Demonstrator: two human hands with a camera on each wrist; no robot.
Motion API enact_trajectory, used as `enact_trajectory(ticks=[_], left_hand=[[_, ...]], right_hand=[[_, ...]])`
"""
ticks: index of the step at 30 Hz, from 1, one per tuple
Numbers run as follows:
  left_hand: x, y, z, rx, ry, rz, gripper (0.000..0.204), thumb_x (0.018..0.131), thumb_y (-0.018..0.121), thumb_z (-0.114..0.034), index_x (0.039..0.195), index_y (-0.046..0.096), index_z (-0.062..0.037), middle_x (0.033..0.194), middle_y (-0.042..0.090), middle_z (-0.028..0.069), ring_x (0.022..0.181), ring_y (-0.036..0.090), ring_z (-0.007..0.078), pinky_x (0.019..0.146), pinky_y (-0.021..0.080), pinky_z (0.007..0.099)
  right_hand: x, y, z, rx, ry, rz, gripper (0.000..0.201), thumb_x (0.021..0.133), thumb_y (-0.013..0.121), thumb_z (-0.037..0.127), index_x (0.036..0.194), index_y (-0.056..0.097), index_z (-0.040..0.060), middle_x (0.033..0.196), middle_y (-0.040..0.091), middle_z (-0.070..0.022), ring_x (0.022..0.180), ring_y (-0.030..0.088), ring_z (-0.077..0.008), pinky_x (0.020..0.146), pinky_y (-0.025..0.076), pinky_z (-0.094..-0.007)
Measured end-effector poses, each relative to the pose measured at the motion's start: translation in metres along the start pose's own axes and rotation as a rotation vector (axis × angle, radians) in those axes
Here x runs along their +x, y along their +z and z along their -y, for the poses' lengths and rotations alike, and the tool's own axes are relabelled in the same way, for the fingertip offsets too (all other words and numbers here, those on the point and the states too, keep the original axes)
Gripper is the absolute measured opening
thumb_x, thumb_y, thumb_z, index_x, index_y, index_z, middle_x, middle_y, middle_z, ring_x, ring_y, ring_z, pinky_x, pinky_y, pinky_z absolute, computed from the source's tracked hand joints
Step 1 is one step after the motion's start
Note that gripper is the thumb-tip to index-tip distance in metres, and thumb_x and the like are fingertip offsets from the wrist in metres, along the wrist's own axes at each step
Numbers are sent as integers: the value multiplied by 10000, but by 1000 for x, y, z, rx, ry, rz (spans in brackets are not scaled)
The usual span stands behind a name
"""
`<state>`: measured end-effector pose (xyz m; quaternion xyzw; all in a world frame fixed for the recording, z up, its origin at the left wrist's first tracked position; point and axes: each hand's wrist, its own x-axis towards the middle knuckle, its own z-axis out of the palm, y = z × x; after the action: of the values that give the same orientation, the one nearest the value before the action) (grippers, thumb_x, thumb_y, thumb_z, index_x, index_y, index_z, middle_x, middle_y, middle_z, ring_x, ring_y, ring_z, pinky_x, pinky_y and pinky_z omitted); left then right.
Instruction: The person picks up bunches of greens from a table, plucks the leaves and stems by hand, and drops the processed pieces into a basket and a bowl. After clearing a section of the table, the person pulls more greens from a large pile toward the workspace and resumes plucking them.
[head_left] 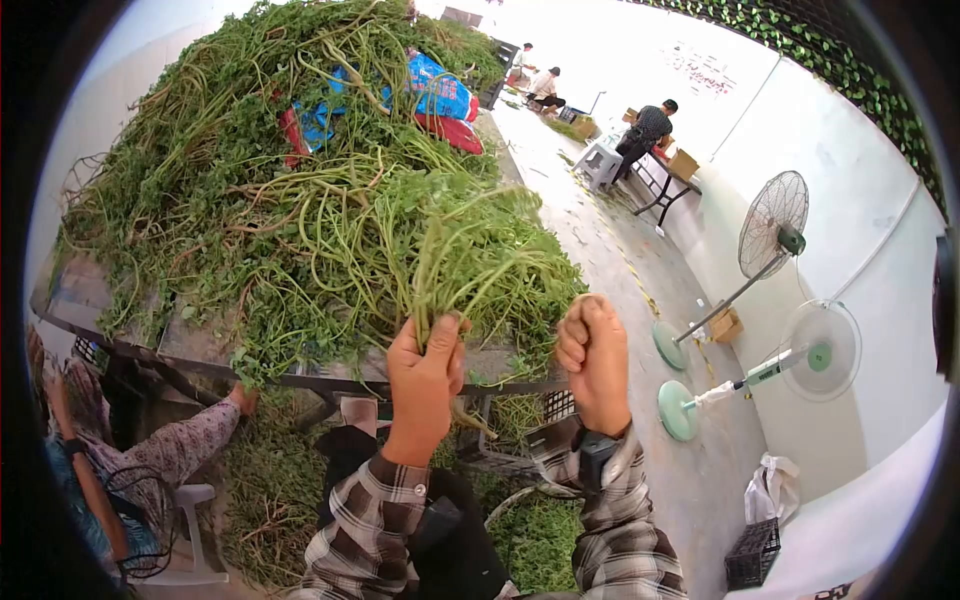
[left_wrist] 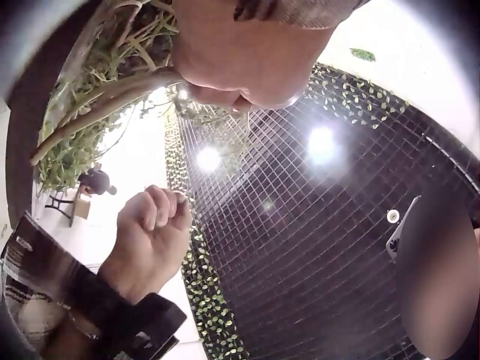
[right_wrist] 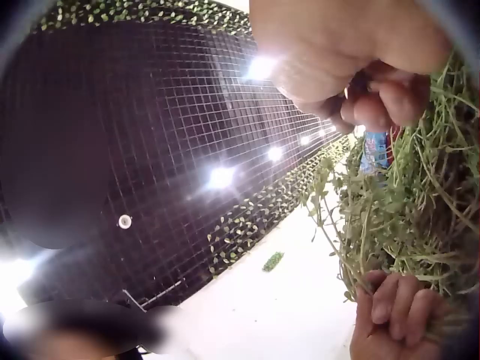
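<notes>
My left hand [head_left: 422, 385] grips a bunch of green leafy stems [head_left: 432, 265] upright over the near edge of the heaped table. A thick stem end [left_wrist: 105, 101] sticks out below that hand, seen in the left wrist view. To the right, my right hand [head_left: 596, 355] is raised with its fingers curled in toward the palm, and nothing shows between them. Both hands are apart. Behind them spreads a large heap of the same greens [head_left: 230, 200], with blue and red plastic bags [head_left: 438, 90] lying on it.
Below the table edge [head_left: 300, 380] are crates and more greens [head_left: 540, 540]. Another person's arm [head_left: 180, 435] reaches in at left beside a plastic chair [head_left: 190, 540]. Two standing fans [head_left: 775, 235] are at right. Several people work farther back, one at a small table [head_left: 665, 185].
</notes>
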<state>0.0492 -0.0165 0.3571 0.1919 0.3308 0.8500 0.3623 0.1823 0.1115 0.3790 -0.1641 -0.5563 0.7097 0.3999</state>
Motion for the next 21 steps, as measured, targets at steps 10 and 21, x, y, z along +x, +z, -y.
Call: enact_trajectory(ticks=[10, 21], left_hand=[[-1, 1, 5, -17, -33, 106, 215, 904, 519, -236, 813, 530, -41, 494, 386, -41, 362, 265, 27, 339, 208, 192], [-2, 6, 13, 20, -81, 101, 265, 903, 520, -298, 793, 527, -57, 485, 374, -49, 369, 276, 30, 345, 200, 200]], right_hand=[[-2, 29, 3, -149, 42, -3, 255, 862, 479, 89, 1098, 532, 10, 697, 486, 8, 572, 455, -76, 449, 360, -200], [30, 28, -12, -1371, -764, 76, 153, 787, 563, 115, 904, 552, 18, 800, 581, -180, 677, 572, -345, 564, 461, -400]])
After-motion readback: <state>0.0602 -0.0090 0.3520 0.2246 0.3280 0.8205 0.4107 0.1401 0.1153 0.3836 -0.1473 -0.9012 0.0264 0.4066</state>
